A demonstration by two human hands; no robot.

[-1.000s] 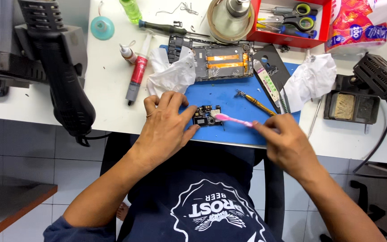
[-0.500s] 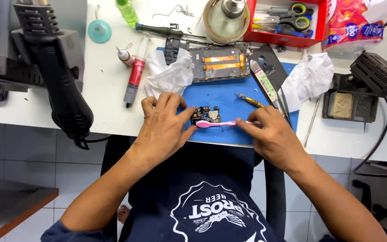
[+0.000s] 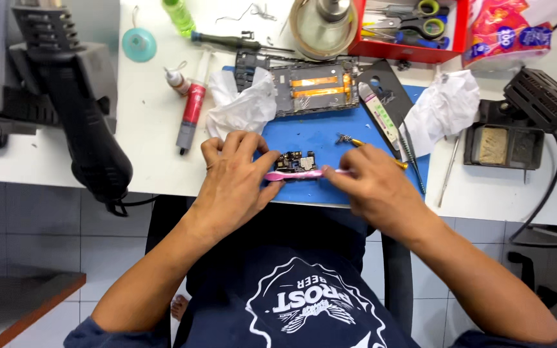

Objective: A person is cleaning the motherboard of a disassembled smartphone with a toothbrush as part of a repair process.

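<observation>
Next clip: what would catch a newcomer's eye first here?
At centre, the left hand steadies a small circuit board on the blue mat while the right hand holds a pink toothbrush against it. A bulky black hot-air gun hangs over the table's left edge. At the top right sits a red tray of scissors.

A crowded repair surface [image 3: 149, 129], clutter on every side.
Far left hangs a black hot-air gun [image 3: 75, 96]; a red tube [image 3: 191, 113] lies beside crumpled white tissue [image 3: 240, 109]. A stripped phone frame [image 3: 304, 87] sits at the top of the blue mat [image 3: 317, 138], a red tray [image 3: 414, 26] holds scissors [image 3: 420, 16], and another crumpled tissue [image 3: 446, 106] lies beside a black sponge holder [image 3: 498, 142].
</observation>
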